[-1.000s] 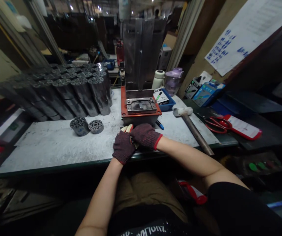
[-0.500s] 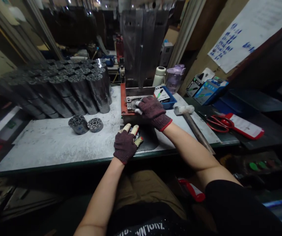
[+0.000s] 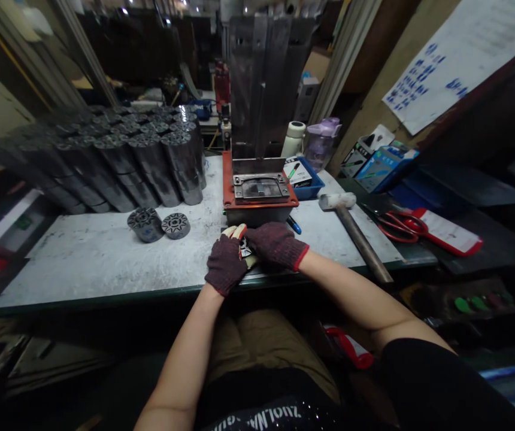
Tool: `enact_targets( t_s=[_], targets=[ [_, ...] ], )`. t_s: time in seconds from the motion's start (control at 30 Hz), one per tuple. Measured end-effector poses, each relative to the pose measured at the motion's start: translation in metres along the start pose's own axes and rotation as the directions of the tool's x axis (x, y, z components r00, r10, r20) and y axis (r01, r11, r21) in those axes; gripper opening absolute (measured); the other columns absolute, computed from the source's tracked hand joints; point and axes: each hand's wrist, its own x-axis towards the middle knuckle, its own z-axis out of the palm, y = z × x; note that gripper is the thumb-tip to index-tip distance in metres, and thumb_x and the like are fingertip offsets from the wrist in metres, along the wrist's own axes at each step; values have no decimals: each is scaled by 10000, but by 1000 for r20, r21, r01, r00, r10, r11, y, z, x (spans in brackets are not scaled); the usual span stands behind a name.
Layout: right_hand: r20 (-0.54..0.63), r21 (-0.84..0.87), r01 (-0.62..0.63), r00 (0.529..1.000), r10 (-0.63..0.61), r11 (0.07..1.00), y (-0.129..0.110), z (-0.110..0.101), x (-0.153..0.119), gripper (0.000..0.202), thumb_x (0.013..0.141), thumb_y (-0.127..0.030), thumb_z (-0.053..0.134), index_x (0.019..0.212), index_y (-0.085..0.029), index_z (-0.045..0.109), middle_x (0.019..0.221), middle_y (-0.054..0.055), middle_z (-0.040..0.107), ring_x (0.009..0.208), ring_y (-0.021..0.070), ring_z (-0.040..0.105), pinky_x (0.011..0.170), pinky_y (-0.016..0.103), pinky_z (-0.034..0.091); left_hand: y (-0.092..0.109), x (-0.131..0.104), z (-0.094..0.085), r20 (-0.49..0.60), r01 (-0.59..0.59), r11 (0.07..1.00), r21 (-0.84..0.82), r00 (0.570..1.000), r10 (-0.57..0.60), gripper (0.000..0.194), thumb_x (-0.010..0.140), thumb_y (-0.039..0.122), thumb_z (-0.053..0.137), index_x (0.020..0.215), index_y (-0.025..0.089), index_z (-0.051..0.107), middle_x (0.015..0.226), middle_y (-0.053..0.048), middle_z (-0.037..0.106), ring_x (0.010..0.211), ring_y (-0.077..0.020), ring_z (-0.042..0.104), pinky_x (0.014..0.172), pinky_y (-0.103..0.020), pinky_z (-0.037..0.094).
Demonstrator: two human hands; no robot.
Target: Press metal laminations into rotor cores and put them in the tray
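A slotted metal core [image 3: 245, 247] lies at the bench's front edge, mostly covered by my gloves. My left hand [image 3: 228, 260] is wrapped round its left side. From the right, my right hand [image 3: 278, 244] meets it with curled fingers; their tips are hidden, so what they grip cannot be made out. Just behind my hands stands an orange-based fixture [image 3: 261, 190] with a metal plate on top. Two loose cores, one taller [image 3: 145, 225] and one shorter [image 3: 175, 225], rest side by side to the left.
Stacked metal cores [image 3: 118, 161] fill the back left. A hammer [image 3: 359, 233], red-handled scissors [image 3: 396, 226] and a blue marker [image 3: 294, 225] lie at the right. Behind them are a blue tray [image 3: 314, 188], a white bottle [image 3: 293, 140] and a purple bottle [image 3: 321, 143].
My right hand has left the fixture and come down toward me, beside my left hand at the core. The fixture's top plate and the blue marker now show.
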Motion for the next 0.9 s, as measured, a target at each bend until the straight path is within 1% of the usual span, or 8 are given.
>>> enact_targets(
  t_s=[0.1, 0.2, 0.3, 0.37, 0.5, 0.63, 0.77, 0.9],
  targets=[
    [3, 37, -57, 998, 57, 998, 0, -6, 4, 405, 1038, -342, 389, 1335, -187, 615, 1114, 153, 747, 998, 281, 703, 782, 339, 471, 5, 2, -2, -28, 76, 995, 63, 997, -75, 748, 756, 438, 770, 1413, 190, 513, 1326, -154, 597, 1226, -321, 579, 1055, -465, 484],
    [-184, 93, -119, 974, 134, 989, 11, -6, 0, 453, 1013, -424, 459, 1361, -169, 597, 1147, 147, 732, 1033, 279, 672, 837, 348, 467, 13, 1, -7, -35, 71, 991, 117, 997, -67, 812, 772, 472, 762, 1470, 187, 461, 1387, -177, 554, 1245, -341, 567, 1048, -476, 482],
    [-501, 62, -168, 847, 177, 984, 31, -8, 5, 527, 1013, -459, 444, 1407, -130, 567, 1266, 180, 667, 1172, 322, 574, 990, 430, 394, 19, 0, -11, 34, -46, 980, 191, 999, 41, 731, 837, 417, 712, 1499, 261, 445, 1543, -154, 412, 1379, -369, 458, 1103, -504, 432],
    [-595, 31, -174, 788, 158, 984, 43, -13, 16, 562, 999, -486, 465, 1406, -112, 565, 1302, 189, 636, 1207, 341, 520, 1042, 469, 338, 20, 1, -12, 83, -96, 971, 221, 993, 79, 608, 875, 373, 672, 1456, 300, 510, 1544, -124, 421, 1388, -366, 449, 1121, -512, 412],
    [-532, -39, -116, 843, 77, 992, 53, -28, 38, 472, 981, -453, 498, 1265, -112, 661, 1202, 178, 667, 1124, 324, 537, 987, 450, 358, 18, 2, -10, 101, -88, 973, 212, 993, 68, 498, 894, 372, 651, 1383, 300, 593, 1470, -113, 505, 1334, -344, 504, 1122, -503, 416],
    [-517, 11, -126, 848, 114, 992, 46, -29, 30, 361, 1008, -352, 452, 1129, -144, 720, 1096, 153, 718, 1045, 297, 614, 888, 404, 427, 15, 2, -7, 37, 9, 989, 149, 999, -14, 670, 837, 420, 721, 1448, 241, 511, 1467, -142, 505, 1324, -333, 515, 1120, -488, 427],
    [-584, 291, 4, 793, 174, 957, 33, 4, 1, 323, 1018, -338, 445, 1083, -195, 728, 1055, 78, 762, 985, 222, 683, 854, 321, 489, 15, 1, -5, 26, 59, 989, 137, 998, -63, 766, 806, 452, 741, 1460, 164, 466, 1443, -180, 523, 1315, -340, 521, 1114, -487, 429],
    [-525, 390, 115, 843, 118, 914, 18, 39, -16, 296, 978, -272, 466, 1147, -181, 691, 1097, 81, 759, 985, 205, 697, 868, 307, 515, 12, 5, -4, 56, 44, 994, 101, 997, -50, 740, 784, 386, 734, 1442, 164, 479, 1429, -161, 541, 1309, -315, 525, 1118, -447, 427]
  ],
)
